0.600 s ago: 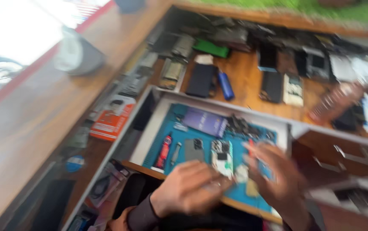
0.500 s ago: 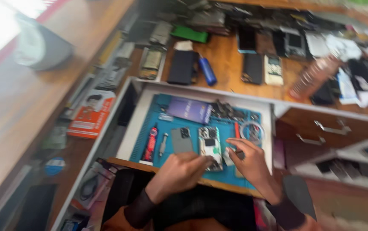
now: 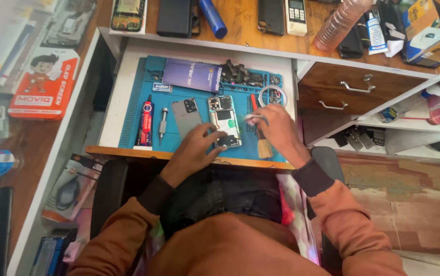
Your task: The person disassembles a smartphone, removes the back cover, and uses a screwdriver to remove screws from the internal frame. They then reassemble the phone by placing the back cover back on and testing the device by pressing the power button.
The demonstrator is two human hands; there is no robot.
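The opened smartphone (image 3: 224,121) lies back-off on the blue repair mat (image 3: 133,102) of the pulled-out bench tray, so its insides face up. The left hand (image 3: 193,151) rests loosely curled, fingertips steadying the phone's lower edge. The right hand (image 3: 276,128) pinches a small pale object — perhaps a wipe — just beside the phone, above a brush (image 3: 264,145).

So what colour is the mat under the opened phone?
The mat is blue, maybe teal; the head view shows it, with the opened phone lying on it.
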